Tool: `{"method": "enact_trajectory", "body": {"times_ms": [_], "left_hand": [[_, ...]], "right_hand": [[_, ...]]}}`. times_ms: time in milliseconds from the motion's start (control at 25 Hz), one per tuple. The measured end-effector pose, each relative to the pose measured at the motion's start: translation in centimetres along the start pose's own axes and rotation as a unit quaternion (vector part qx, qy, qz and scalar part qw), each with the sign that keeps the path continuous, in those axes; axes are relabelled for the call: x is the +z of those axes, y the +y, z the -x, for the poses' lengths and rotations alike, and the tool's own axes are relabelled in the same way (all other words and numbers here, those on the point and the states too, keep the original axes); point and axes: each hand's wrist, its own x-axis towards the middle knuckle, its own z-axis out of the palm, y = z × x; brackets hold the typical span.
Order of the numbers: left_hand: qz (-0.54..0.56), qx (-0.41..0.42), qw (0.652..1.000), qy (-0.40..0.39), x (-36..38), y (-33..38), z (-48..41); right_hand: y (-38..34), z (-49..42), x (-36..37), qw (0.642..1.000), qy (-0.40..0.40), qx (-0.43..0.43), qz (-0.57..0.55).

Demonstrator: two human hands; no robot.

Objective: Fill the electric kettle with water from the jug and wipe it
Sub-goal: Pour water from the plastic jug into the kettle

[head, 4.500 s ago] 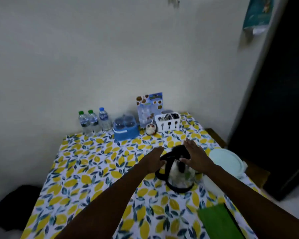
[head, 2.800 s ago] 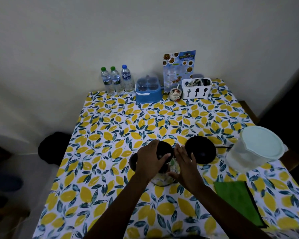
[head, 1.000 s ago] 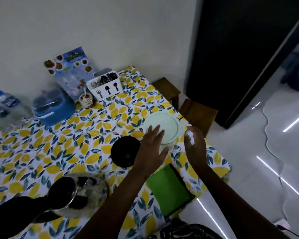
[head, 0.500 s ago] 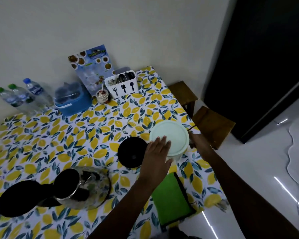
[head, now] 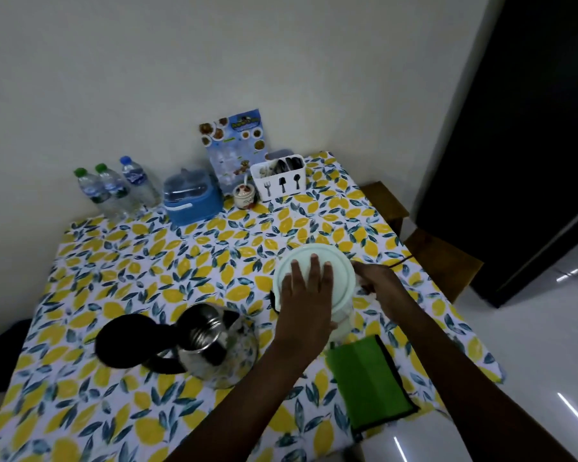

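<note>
The left hand (head: 309,295) lies flat on the jug (head: 342,278) lid. The right hand (head: 377,283) grips its side. The open kettle (head: 214,345) stands nearby on the worktop (head: 147,261).

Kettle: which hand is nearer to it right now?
Left. The left hand lies flat on the jug lid, just right of the open kettle. The right hand is at the jug's far side, farther from the kettle.
</note>
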Motion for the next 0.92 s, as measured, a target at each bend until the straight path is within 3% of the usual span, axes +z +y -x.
{"method": "enact_trajectory", "body": {"times_ms": [200,480,760,920], "left_hand": [[0.070,-0.090,0.993,0.019,-2.0,-4.3,3.5],[0.135,-0.175,0.972,0.079,-3.6,-7.6,5.4],[0.216,-0.211,0.945,0.128,-3.5,-8.4,6.4],[0.223,-0.215,0.939,0.151,-3.5,-8.8,6.8]], "right_hand": [[-5.9,1.0,6.6,0.991,-0.023,-0.030,0.127],[-11.9,3.7,11.6,0.950,-0.108,-0.186,0.225],[-14.7,5.0,14.1,0.885,-0.159,-0.257,0.355],[-15.3,5.5,14.9,0.870,-0.159,-0.279,0.373]]}}
